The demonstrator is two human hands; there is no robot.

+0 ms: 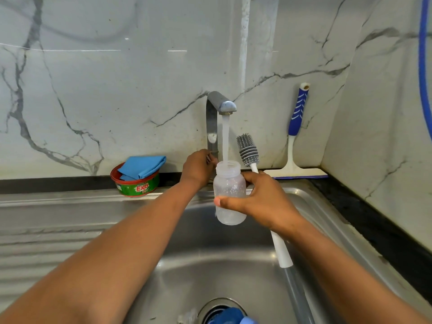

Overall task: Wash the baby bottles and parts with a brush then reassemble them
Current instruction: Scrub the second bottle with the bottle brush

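Observation:
A clear plastic baby bottle (pixel 230 188) stands upright under the running tap (pixel 221 106), and the water stream falls into its open neck. My right hand (pixel 261 202) grips the bottle and, in the same hand, a white-handled bottle brush (pixel 247 149) whose grey bristle head points up beside the stream. My left hand (pixel 198 168) reaches to the base of the tap, fingers closed around the tap's handle, which the hand hides. Blue bottle parts (pixel 230 315) lie at the sink drain (pixel 210 307).
A steel sink (pixel 187 265) with a ribbed drainboard on the left. A green and red soap tub (pixel 138 187) holding a blue cloth (pixel 142 167) sits on the back ledge. A blue-handled squeegee (pixel 295 127) leans on the marble wall at right.

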